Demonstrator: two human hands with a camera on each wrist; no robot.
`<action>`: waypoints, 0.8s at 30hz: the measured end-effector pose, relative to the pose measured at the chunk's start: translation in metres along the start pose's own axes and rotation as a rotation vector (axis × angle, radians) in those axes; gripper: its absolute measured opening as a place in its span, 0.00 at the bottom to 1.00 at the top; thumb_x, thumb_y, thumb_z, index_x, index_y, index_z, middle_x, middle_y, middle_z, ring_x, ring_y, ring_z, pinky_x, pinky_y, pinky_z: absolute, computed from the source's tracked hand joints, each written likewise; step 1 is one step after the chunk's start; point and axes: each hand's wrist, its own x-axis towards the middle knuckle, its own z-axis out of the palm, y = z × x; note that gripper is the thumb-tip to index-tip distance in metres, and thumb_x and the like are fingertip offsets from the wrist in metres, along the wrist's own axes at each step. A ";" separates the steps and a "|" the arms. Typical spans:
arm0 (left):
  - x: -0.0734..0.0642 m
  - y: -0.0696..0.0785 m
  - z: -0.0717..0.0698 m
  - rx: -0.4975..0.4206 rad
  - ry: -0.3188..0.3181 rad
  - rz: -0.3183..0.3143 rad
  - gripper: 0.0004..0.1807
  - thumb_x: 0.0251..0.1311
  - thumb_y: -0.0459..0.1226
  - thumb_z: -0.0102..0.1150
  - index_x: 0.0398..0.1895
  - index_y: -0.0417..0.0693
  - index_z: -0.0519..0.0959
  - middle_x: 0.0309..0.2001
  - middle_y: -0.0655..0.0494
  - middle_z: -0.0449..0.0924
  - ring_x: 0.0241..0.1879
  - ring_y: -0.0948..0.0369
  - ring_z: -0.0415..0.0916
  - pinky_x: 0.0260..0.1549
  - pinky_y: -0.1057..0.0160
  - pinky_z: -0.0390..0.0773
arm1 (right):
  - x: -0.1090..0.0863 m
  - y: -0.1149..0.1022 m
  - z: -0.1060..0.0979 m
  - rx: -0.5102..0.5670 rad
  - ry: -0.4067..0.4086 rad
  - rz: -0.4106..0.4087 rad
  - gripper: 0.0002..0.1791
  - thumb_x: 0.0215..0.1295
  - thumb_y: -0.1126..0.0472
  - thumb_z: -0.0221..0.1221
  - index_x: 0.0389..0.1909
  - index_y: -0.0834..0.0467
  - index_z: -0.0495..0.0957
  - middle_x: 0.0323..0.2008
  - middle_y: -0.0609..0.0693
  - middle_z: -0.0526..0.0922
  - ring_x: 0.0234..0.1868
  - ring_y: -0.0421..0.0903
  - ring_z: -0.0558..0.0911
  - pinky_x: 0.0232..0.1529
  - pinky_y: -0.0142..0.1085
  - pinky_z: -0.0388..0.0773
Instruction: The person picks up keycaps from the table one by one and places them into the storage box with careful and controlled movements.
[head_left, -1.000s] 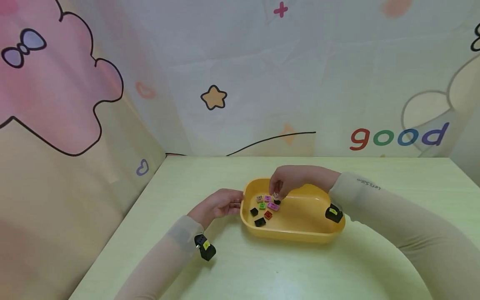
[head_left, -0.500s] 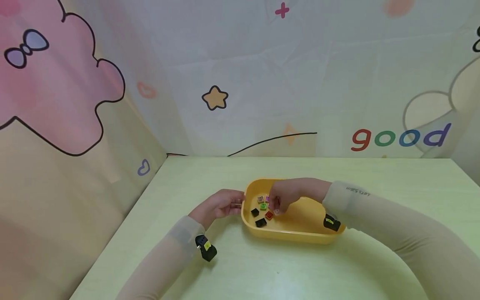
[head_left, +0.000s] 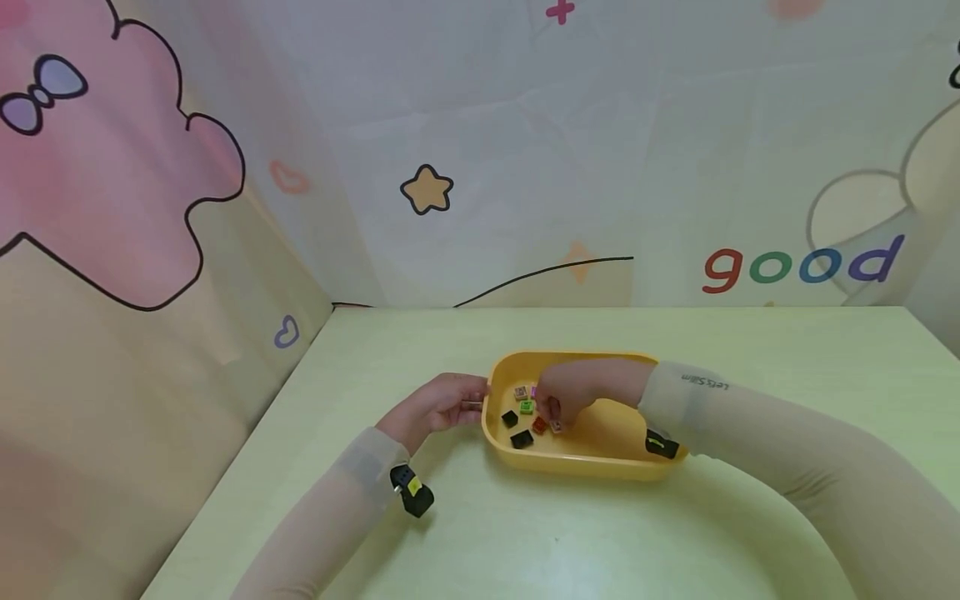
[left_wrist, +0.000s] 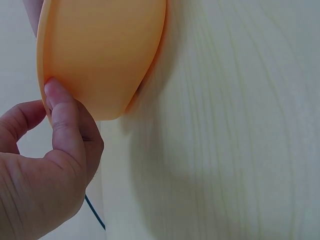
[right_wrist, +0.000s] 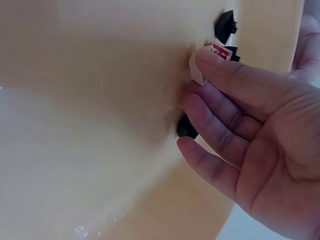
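A yellow tray (head_left: 592,463) stands on the table with several small keycaps in its left part. My left hand (head_left: 448,403) grips its left rim; in the left wrist view the thumb and fingers pinch the wall (left_wrist: 107,55). Inside the tray my right hand (head_left: 573,390) pinches a white keycap (right_wrist: 198,70) between thumb and fingers, low over the floor. Right beside it lies a red keycap (head_left: 539,425). Around these are a green keycap (head_left: 527,407), a beige keycap (head_left: 521,392) and black keycaps (head_left: 522,439). My right hand partly covers a pink keycap (head_left: 534,392).
The pale wooden table (head_left: 555,542) extends around the tray. Behind it hangs a printed cloth (head_left: 510,208), and another side of it rises at the left. A black wrist camera (head_left: 412,492) is strapped to the left sleeve.
My right hand has come nearer to me inside the tray, carrying the white keycap from the far side to beside the red one. My left hand keeps its hold on the rim.
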 end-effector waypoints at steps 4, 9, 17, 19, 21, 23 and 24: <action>0.000 0.001 0.001 0.000 0.003 0.004 0.19 0.72 0.33 0.53 0.61 0.31 0.74 0.32 0.57 0.79 0.30 0.66 0.79 0.26 0.75 0.85 | 0.002 0.001 0.002 -0.031 0.010 -0.009 0.06 0.57 0.71 0.70 0.35 0.60 0.86 0.34 0.47 0.85 0.32 0.34 0.74 0.34 0.22 0.74; 0.000 0.001 0.000 -0.002 0.006 0.001 0.20 0.72 0.33 0.53 0.62 0.31 0.74 0.33 0.57 0.79 0.31 0.65 0.79 0.27 0.74 0.86 | 0.000 0.001 -0.003 -0.017 -0.006 -0.017 0.08 0.57 0.70 0.71 0.38 0.62 0.87 0.35 0.49 0.87 0.33 0.34 0.75 0.36 0.23 0.77; 0.000 0.001 0.000 -0.003 0.020 -0.006 0.20 0.72 0.32 0.53 0.63 0.32 0.74 0.33 0.56 0.78 0.32 0.65 0.78 0.28 0.75 0.85 | -0.028 -0.005 -0.040 -0.051 0.054 -0.005 0.09 0.61 0.68 0.69 0.42 0.63 0.87 0.37 0.51 0.88 0.33 0.37 0.78 0.39 0.29 0.81; -0.001 0.001 0.000 0.004 0.017 0.003 0.21 0.72 0.33 0.53 0.64 0.31 0.73 0.34 0.56 0.78 0.32 0.65 0.78 0.28 0.75 0.85 | -0.039 -0.006 -0.049 -0.049 0.075 0.005 0.10 0.62 0.68 0.68 0.44 0.64 0.86 0.36 0.51 0.87 0.33 0.38 0.77 0.40 0.31 0.82; -0.002 0.001 0.001 0.009 0.012 0.008 0.22 0.72 0.33 0.53 0.65 0.31 0.72 0.34 0.56 0.78 0.32 0.65 0.78 0.28 0.75 0.85 | -0.050 -0.007 -0.055 -0.042 0.098 0.019 0.11 0.63 0.68 0.67 0.46 0.64 0.86 0.35 0.51 0.86 0.33 0.39 0.77 0.42 0.33 0.83; -0.001 0.000 0.001 0.010 0.004 0.015 0.22 0.72 0.33 0.53 0.66 0.30 0.72 0.34 0.56 0.78 0.32 0.65 0.79 0.29 0.75 0.85 | -0.062 -0.007 -0.060 -0.037 0.123 0.021 0.11 0.63 0.68 0.66 0.47 0.64 0.85 0.34 0.51 0.86 0.33 0.39 0.77 0.43 0.35 0.84; -0.001 0.000 0.002 0.010 0.003 0.015 0.22 0.72 0.33 0.53 0.66 0.30 0.72 0.34 0.56 0.78 0.32 0.65 0.79 0.29 0.75 0.85 | -0.067 -0.007 -0.062 -0.032 0.134 0.022 0.11 0.64 0.68 0.66 0.47 0.64 0.85 0.34 0.51 0.86 0.33 0.39 0.78 0.44 0.36 0.84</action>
